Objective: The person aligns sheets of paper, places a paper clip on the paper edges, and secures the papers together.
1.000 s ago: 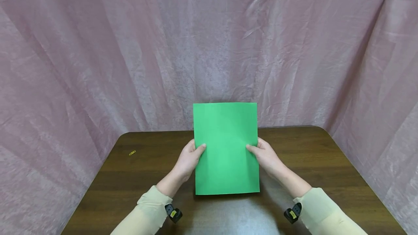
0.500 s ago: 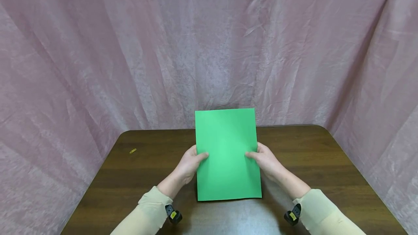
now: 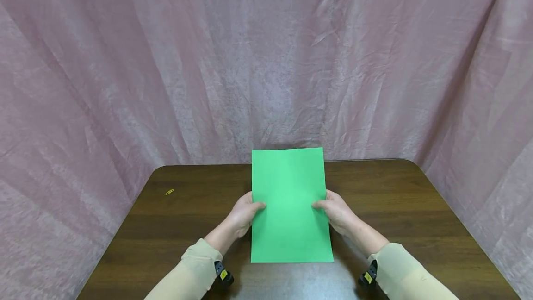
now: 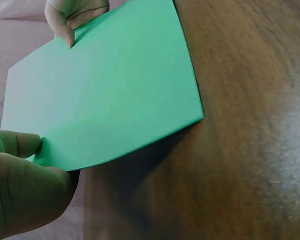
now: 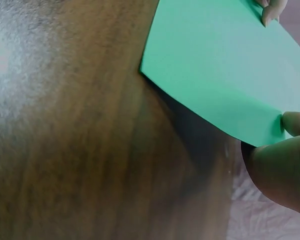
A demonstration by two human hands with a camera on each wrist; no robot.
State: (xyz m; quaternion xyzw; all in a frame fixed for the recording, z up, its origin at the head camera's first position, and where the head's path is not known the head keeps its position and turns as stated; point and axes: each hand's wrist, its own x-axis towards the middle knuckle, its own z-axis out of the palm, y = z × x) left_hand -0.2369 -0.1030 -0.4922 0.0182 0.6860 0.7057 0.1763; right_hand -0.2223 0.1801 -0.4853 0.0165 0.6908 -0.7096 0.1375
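Note:
A green sheet of paper (image 3: 290, 230) is held up in front of the person, its near edge low over the table and its far edge raised. My left hand (image 3: 244, 214) pinches the left side, thumb on the front face and fingers behind, hidden by the paper. On the opposite side my right hand (image 3: 339, 212) grips it the same way, at about the same height. Both wrist views show the paper (image 4: 120, 85) bowing slightly between the two hands, with its near corner close over the wood and a dark shadow below.
A small yellow paper clip (image 3: 170, 192) lies on the brown wooden table (image 3: 195, 189) toward the far left. Pink curtains (image 3: 266, 59) hang behind the table and along both sides. Light glares off the table's near middle.
Both hands have lowered the green paper and brought it nearer to the person. Its far edge now sits lower against the curtain. The grip on both sides stays the same.

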